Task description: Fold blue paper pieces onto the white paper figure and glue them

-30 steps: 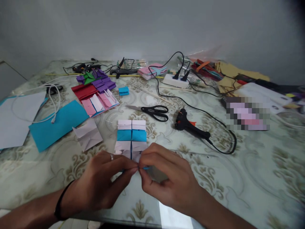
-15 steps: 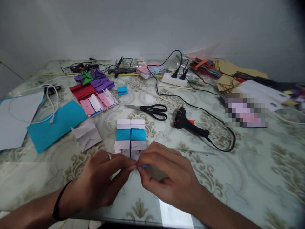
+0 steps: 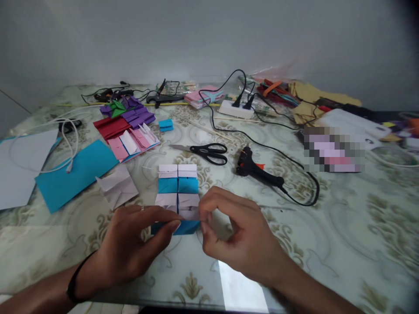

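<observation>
A folded paper piece with white and blue bands and a dark line down its middle lies in front of me. My left hand pinches its near blue edge close to the middle, thumb and forefinger together. At the right end of that same edge my right hand has thumb and forefinger closed on the paper. The fingers hide part of the near fold. Just to the left rests a creased white paper square. Beyond the folded piece lie black-handled scissors, and a black glue gun is to their right.
Blue card sheet and white sheets lie at left under a white cable. Folded pink and white paper, red paper and purple pieces sit farther back. A power strip with black cords stands at the rear.
My hands have moved apart along the near edge, the right hand shifting right and the left slightly left. More of the near blue band now shows between and below the fingers.
</observation>
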Demonstrator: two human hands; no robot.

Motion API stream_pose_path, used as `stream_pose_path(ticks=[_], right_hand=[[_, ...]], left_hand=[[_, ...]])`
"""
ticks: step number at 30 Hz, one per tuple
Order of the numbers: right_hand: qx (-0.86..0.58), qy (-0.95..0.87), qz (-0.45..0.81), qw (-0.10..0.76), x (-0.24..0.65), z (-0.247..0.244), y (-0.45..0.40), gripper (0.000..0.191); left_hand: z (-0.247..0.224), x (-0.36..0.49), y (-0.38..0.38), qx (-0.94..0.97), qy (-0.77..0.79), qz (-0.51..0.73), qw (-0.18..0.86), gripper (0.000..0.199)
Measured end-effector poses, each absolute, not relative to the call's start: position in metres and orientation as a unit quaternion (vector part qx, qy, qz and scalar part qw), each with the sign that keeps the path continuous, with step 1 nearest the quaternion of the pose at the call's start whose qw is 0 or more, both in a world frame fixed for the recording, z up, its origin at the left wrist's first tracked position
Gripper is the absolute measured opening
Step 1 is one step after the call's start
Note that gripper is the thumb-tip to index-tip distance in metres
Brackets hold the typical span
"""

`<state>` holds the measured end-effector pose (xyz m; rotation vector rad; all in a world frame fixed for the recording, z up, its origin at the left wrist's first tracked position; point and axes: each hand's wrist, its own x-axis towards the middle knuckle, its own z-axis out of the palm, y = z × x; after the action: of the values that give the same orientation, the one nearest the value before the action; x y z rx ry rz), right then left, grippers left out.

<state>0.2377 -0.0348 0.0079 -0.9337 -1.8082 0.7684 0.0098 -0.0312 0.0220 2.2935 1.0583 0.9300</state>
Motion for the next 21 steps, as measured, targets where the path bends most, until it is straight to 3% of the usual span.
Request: stream_pose_path(ticks=[6,11,21], right_hand=[[-0.364,-0.744,0.303,0.471,0.232,0.005,-0.038,0.017],[-0.326,-0.751,0.314,0.480,0.224,0.003,-0.043,0.020],[-0.285,-0.744,0.333,0.504,0.224,0.006,-0.043,0.023]], left_hand=[[0.009,0.016,-0.030,0.832,0.368,0.274,0.312,0.009],[0.005,0.018,-0.032,0.880,0.330,0.217,0.264,0.026],[0.005,0.014,-0.036,0.902,0.276,0.248,0.221,0.027]])
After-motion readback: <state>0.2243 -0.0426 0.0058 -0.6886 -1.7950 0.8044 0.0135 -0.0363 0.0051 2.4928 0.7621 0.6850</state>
